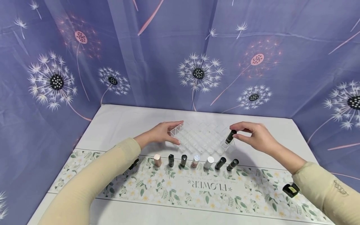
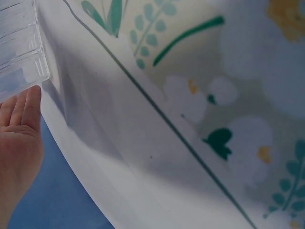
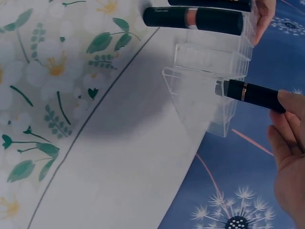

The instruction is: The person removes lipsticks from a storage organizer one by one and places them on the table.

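A clear plastic lipstick organizer (image 1: 200, 137) with rows of slanted compartments stands on the white table. My left hand (image 1: 163, 132) holds its left end, thumb at the front corner and fingers at the back. In the left wrist view, straight fingers (image 2: 26, 112) lie against the organizer's side. At the right end, my right hand (image 1: 254, 136) pinches the top of a black lipstick tube (image 1: 231, 136) between thumb and fingers. The tube tilts, and its lower end overlaps the end compartment. A gold-coloured ring shows round this tube (image 3: 255, 95) in the right wrist view.
In front of the organizer several lipsticks stand in a row, from a rose-gold one (image 1: 157, 160) past a white one (image 1: 209, 162) to a black one (image 1: 232, 164). They stand on a floral runner (image 1: 168, 197). A purple dandelion curtain (image 1: 168, 62) hangs behind.
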`<state>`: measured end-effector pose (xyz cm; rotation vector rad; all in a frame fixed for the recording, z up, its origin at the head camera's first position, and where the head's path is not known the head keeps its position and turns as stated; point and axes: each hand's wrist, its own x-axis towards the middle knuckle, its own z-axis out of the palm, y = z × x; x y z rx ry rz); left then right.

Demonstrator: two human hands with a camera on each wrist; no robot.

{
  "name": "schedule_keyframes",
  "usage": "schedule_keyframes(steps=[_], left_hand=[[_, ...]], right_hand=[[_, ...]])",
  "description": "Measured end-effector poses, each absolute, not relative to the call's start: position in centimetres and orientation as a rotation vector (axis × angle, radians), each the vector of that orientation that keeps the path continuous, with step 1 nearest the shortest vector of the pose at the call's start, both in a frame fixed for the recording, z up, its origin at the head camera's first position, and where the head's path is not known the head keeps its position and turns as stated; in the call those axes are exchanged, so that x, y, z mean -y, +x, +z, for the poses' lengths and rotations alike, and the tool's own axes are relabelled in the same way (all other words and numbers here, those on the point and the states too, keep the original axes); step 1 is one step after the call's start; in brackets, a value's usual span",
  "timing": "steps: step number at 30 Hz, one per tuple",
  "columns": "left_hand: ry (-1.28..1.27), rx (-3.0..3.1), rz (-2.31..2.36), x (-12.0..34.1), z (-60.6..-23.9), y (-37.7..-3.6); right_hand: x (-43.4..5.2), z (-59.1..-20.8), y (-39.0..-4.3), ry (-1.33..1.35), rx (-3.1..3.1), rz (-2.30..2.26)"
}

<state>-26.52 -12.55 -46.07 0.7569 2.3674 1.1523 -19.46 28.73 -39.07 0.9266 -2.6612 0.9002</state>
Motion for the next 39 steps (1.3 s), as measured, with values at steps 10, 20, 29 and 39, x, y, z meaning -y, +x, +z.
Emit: schedule_keyframes(steps=[10, 20, 29, 39], left_hand=[[0.754, -2.347, 1.163, 12.5, -46.2, -26.4], [0.737, -2.343, 1.166, 12.5, -46.0, -26.3], [0.756, -2.356, 1.151, 12.6, -45.8, -26.3], [0.757, -2.35, 1.158, 12.6, -46.2, -26.5]], right_hand=[[-28.9, -37.9, -18.9, 0.937, 2.615, 0.902], [-29.4, -37.1, -18.1, 0.938, 2.587, 0.879], [-30.4, -36.6, -16.8, 0.916, 2.602, 0.857], [-31.4, -36.8, -15.5, 0.931, 2.604, 0.837]])
